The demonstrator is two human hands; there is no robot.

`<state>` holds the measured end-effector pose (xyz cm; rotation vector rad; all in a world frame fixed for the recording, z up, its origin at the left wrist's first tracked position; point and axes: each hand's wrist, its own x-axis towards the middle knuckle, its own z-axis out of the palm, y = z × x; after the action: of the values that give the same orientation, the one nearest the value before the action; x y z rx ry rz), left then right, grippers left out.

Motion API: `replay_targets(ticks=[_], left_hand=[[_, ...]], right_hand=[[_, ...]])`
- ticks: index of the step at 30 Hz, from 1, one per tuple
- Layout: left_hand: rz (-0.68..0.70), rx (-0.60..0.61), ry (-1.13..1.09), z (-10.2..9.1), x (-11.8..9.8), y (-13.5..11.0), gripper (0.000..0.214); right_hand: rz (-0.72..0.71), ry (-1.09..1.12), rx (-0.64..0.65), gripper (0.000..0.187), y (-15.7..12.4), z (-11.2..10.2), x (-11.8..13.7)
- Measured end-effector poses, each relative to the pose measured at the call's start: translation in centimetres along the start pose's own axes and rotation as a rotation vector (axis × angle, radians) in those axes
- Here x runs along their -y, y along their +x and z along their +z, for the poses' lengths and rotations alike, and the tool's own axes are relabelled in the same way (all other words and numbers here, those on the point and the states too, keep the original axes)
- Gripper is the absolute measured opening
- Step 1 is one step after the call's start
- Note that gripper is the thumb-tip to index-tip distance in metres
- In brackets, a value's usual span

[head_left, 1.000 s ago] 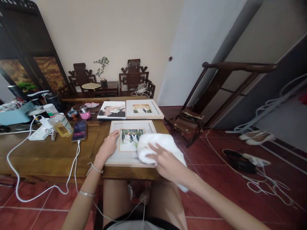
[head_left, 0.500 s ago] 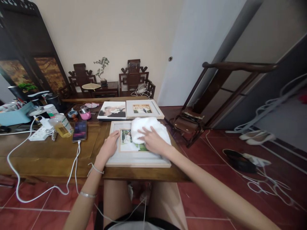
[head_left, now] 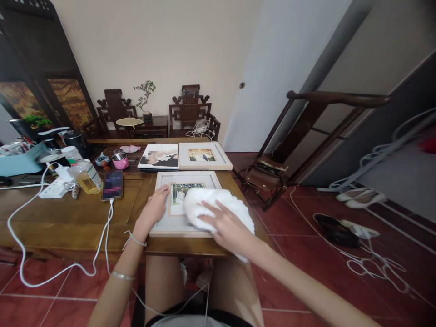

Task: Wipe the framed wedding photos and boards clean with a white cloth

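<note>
A light-framed wedding photo (head_left: 177, 204) lies flat on the wooden table at its near edge. My left hand (head_left: 156, 208) holds the left side of this picture frame (head_left: 159, 181), its fingers over the border. My right hand (head_left: 226, 227) presses a bunched white cloth (head_left: 238, 206) onto the right part of the photo, fingers slightly spread and curved over the cloth. The cloth covers the frame's right side and lower right corner, with a bit hanging past the table edge.
Behind lie a photo book (head_left: 159, 156) and another framed picture (head_left: 218, 154). To the left are a phone (head_left: 112, 185) on a white charging cable, a bottle of yellow liquid (head_left: 89, 178), a power strip (head_left: 54, 188) and a pink cup (head_left: 120, 160). A wooden chair (head_left: 303, 136) stands right.
My right hand has pulled the white cloth toward me and slightly right, from the frame's upper right to its lower right. My left hand stays on the frame's left side.
</note>
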<state>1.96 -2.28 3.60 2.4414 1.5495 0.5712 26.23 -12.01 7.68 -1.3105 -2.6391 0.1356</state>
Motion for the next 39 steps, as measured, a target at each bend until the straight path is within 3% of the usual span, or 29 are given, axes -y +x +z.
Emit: replay_targets(ticks=[6,11,15,21,25,28,31,33,35,39], left_hand=[[0.021,-0.007,-0.007,0.3,0.5,0.2,0.067],[0.008,0.003,-0.008,0.4,0.7,0.3,0.068],[-0.010,0.009,-0.001,0.4,0.5,0.2,0.065],[-0.027,-0.001,-0.009,0.1,-0.2,-0.1,0.062],[-0.032,0.000,-0.021,-0.1,-0.4,-0.1,0.063],[-0.040,0.010,-0.026,0.0,-0.3,-0.1,0.063],[-0.038,0.009,-0.026,0.2,0.0,0.0,0.063],[-0.040,0.004,-0.029,0.3,0.2,0.0,0.064],[-0.038,-0.003,-0.032,0.4,0.4,0.0,0.064],[-0.034,-0.004,-0.030,0.5,0.3,0.0,0.065]], right_hand=[[0.147,-0.212,-0.082,0.058,7.4,-0.3,-6.7],[0.140,-0.302,-0.101,0.058,10.5,0.4,-8.0],[0.045,-0.242,0.018,0.071,8.1,0.4,-5.8],[-0.083,0.018,0.268,0.081,-0.5,-2.0,-1.8],[-0.102,0.032,0.161,0.077,-3.0,-4.3,-1.6],[-0.024,-0.121,-0.029,0.065,-0.7,-5.3,-3.4],[0.079,-0.283,-0.170,0.062,3.7,-4.9,-6.2],[0.105,-0.328,-0.153,0.063,6.6,-3.8,-7.6],[0.100,-0.315,-0.057,0.066,8.7,-2.3,-8.1],[0.072,-0.296,0.075,0.065,8.8,-0.4,-6.4]])
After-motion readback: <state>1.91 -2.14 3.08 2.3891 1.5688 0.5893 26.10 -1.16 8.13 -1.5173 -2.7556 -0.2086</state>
